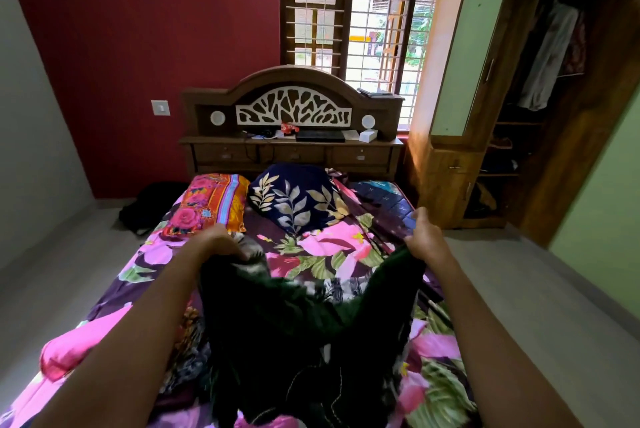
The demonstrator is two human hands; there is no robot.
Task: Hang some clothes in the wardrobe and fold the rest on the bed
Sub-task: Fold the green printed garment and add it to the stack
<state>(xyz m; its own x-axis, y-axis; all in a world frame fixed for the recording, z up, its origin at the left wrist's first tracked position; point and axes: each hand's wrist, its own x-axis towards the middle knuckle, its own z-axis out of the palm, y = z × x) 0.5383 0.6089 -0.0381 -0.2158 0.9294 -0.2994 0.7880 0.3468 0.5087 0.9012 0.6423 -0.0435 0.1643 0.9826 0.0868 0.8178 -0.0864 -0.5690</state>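
**Inspector:** Position of the item?

**Assessor:** The dark green garment (pixel 294 317) is at lower centre of the frame, held up over the bed (pixel 322 244), with its lower part draping onto the floral sheet. The left hand (pixel 221 244) grips one top corner, fingers curled over the cloth. The right hand (pixel 424 237) pinches the opposite corner, thumb raised. The hands are well apart and the top edge sags between them.

**Inspector:** Stage of work?

**Assessor:** Judged to be spreading the garment out, either to lay it flat for folding or to look it over for hanging. Which of the two cannot be told. The wardrobe (pixel 446 182) stands open at upper right, with clothes (pixel 550 57) hanging inside.

**Inspector:** Risks from here?

**Assessor:** Three are noted.
- **Slack top edge:** if the cloth is laid down like this, it is likely to bunch and the fold would come out crooked.
- **Nearby heap:** patterned clothes (pixel 188 348) lie just beside the garment at lower left. The hanging hem could drag across them and pull pieces askew or towards the bed's edge.
- **Loss of grip:** the cloth shows blur, which suggests it is in motion. A corner could slip from the right hand's lighter pinch and drop the garment in a crumple.
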